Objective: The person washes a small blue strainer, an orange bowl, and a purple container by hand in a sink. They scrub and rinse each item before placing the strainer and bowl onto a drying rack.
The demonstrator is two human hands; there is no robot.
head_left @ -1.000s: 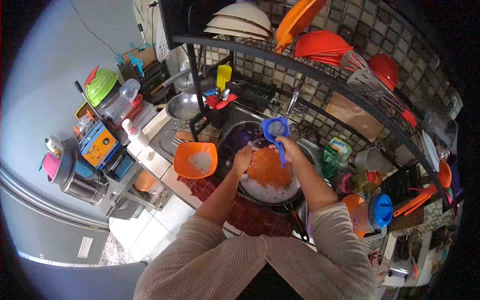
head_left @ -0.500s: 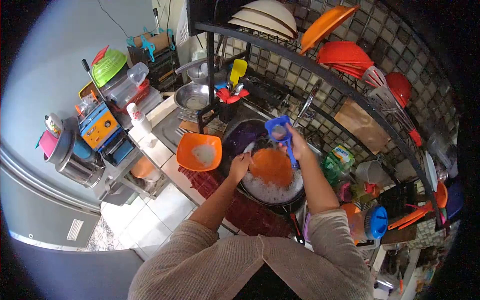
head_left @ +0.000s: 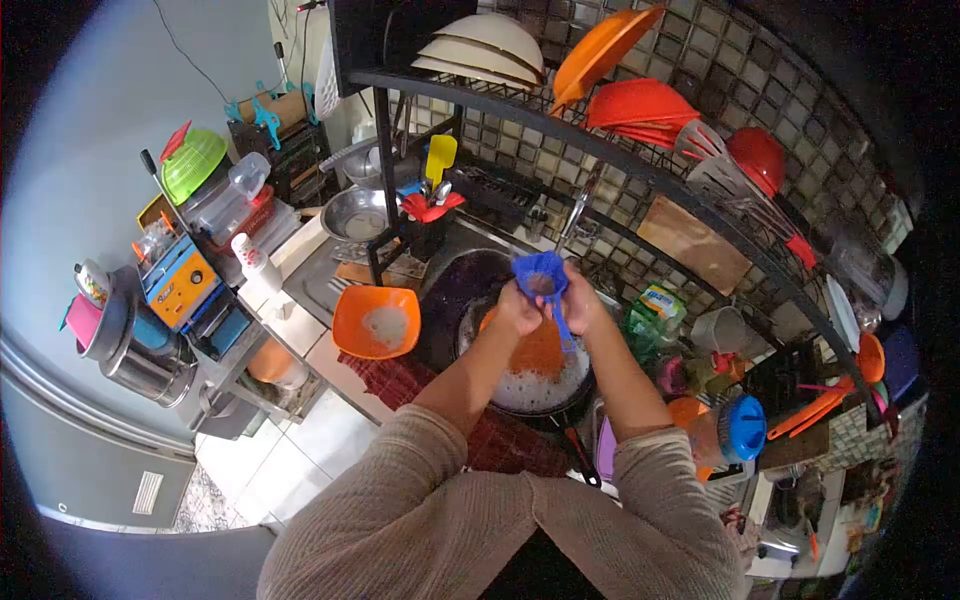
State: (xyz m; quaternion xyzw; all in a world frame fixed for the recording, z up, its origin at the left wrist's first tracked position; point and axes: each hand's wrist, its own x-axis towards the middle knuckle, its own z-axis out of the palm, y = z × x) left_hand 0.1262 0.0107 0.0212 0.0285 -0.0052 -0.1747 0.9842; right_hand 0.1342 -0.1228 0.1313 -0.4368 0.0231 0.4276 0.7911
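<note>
Both hands are at a blue plastic scoop with a long handle, held above the sink. My right hand is closed around its right side, the handle hanging down beside the palm. My left hand is closed at the scoop's lower left edge, its fingertips partly hidden. Below sits a dark pan filled with white suds. Something orange and rounded lies in the suds, partly covered by my hands and forearms. To the left, an orange square bowl with whitish contents stands on the counter edge.
A black dish rack with bowls and utensils arches over the sink. The faucet rises behind my hands. A green detergent bottle stands at right, a steel bowl at back left. A dark red cloth hangs at the front.
My left hand has moved from beside the pan up to the blue scoop. The scoop is now between both hands. The whole view has shifted slightly.
</note>
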